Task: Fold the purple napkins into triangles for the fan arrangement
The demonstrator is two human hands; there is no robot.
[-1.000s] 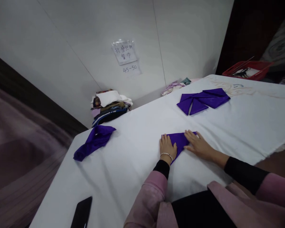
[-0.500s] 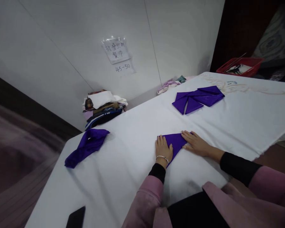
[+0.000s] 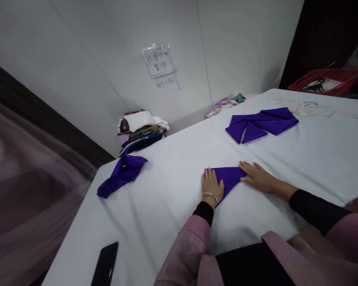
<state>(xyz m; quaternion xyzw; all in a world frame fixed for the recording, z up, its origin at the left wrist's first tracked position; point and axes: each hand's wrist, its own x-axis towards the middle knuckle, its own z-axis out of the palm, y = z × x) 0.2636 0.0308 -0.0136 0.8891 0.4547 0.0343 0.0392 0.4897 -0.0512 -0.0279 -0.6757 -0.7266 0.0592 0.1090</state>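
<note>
A purple cloth napkin, folded into a triangle, lies flat on the white-covered table. Over its left side my left hand rests flat, fingers stretched out, covering part of the edge. My right hand lies palm down at the napkin's right corner, its fingers spread and the fingertips at the cloth. Farther back on the right are folded purple napkins, partly overlapping. A crumpled purple cloth sits near the table's left edge.
A black phone lies at the front left. Beyond the far edge are a stack of folded clothes and a smaller cloth pile. A red basket stands back right. Paper signs hang on the wall.
My right hand has slid outward to the napkin's right corner, baring more of the cloth. My left hand stays on the left side. The whole view has shifted slightly.
</note>
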